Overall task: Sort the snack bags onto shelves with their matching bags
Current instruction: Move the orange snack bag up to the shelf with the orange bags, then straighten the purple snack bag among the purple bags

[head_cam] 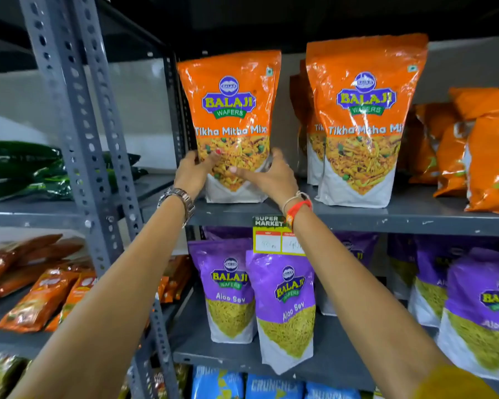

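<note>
An orange Tikha Mitha Mix bag (231, 110) stands upright at the left end of the upper grey shelf (357, 218). My left hand (193, 171) grips its lower left side and my right hand (268, 175) grips its lower right side, thumbs across the front. More orange Tikha Mitha Mix bags (363, 119) stand upright to the right on the same shelf, a gap apart. Purple Aloo Sev bags (283, 306) stand on the shelf below.
Other orange snack bags (481, 151) lean at the upper shelf's right end. A perforated grey upright (78, 110) divides this rack from the left one, which holds green bags (20, 168) and red-orange packets (38, 286). Blue bags (271, 385) fill the bottom shelf. A price tag (274, 234) hangs from the shelf edge.
</note>
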### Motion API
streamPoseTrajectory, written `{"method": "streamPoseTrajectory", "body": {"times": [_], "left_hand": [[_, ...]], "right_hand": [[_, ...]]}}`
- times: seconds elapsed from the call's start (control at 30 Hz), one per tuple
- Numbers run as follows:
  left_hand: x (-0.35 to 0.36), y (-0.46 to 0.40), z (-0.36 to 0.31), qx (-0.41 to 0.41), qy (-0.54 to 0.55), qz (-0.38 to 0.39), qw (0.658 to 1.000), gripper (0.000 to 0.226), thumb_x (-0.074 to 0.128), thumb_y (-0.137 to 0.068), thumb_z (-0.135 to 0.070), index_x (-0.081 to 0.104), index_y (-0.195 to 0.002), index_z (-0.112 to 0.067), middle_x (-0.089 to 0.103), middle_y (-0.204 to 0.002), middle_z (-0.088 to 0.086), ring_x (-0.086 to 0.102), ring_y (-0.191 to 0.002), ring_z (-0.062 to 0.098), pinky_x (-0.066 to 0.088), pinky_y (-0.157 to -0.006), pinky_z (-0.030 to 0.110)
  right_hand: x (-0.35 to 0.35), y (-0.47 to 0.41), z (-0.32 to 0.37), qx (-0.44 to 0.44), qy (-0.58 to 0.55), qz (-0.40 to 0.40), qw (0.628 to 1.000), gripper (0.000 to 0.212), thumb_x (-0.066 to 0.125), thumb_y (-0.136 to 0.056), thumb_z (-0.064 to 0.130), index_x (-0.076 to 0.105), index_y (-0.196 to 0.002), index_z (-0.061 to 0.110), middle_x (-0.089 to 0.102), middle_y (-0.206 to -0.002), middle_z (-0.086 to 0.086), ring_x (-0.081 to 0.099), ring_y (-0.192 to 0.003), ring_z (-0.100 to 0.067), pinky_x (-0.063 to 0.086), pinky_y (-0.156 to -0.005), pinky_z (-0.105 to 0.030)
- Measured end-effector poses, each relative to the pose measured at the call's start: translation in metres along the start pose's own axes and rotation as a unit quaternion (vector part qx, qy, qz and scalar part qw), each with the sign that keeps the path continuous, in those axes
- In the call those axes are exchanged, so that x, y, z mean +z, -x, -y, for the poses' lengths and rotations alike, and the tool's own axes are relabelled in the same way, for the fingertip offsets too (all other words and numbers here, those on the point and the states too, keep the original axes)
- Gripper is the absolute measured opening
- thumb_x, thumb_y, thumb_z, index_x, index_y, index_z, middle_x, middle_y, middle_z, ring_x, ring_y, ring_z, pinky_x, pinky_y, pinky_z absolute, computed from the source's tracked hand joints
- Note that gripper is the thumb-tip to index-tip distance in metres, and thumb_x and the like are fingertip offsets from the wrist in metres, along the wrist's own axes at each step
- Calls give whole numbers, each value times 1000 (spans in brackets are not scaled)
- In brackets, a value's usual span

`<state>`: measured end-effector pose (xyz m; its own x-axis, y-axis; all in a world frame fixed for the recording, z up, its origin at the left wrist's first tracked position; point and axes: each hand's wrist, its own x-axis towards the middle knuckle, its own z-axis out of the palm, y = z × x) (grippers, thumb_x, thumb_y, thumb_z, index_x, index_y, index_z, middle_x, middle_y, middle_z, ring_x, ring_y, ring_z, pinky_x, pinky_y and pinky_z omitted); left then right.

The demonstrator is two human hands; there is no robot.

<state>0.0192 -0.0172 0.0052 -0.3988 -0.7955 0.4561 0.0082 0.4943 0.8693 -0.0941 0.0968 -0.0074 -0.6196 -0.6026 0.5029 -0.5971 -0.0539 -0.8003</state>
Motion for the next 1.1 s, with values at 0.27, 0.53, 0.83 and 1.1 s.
{"method": "streamPoseTrajectory", "body": {"times": [0.27, 0.53, 0.83, 1.1], "left_hand": [[4, 75, 26, 147, 93, -214, 961, 16, 60, -85, -21, 62, -95, -9, 59, -76, -11, 50, -59, -11, 40, -59, 6], [72, 175, 149, 7, 137, -181, 974, 10, 54, -85, -22, 55, -77, -17, 55, -61, -15, 42, -56, -1, 35, -56, 17], [135, 223, 218, -279, 184, 24, 942, 46, 41, -94, -32, 28, -137, -21, 39, -143, 7, 38, -130, 29, 32, -108, 59], [157, 228, 231, -301, 159, 33, 940, 60, 42, -90, -48, 19, -142, -31, 30, -152, 2, 31, -138, 27, 28, -111, 61]], "right_hand": [[-41, 82, -54, -78, -146, -264, 950, 33, 74, -73, 25, 57, -100, 31, 66, -88, 1, 62, -73, -12, 55, -77, -39], [-15, 136, -214, 202, -139, -162, 956, 60, 77, -53, 41, 56, -104, 19, 63, -96, -17, 59, -80, -26, 49, -72, -39], [-7, 161, -262, 319, -142, 123, 929, 49, 63, -88, 24, 42, -130, 15, 57, -122, -1, 50, -113, -11, 35, -90, -29], [-6, 169, -276, 329, -152, 159, 918, 53, 62, -87, 38, 41, -135, 28, 57, -124, 6, 52, -114, -15, 46, -76, -31]]}}
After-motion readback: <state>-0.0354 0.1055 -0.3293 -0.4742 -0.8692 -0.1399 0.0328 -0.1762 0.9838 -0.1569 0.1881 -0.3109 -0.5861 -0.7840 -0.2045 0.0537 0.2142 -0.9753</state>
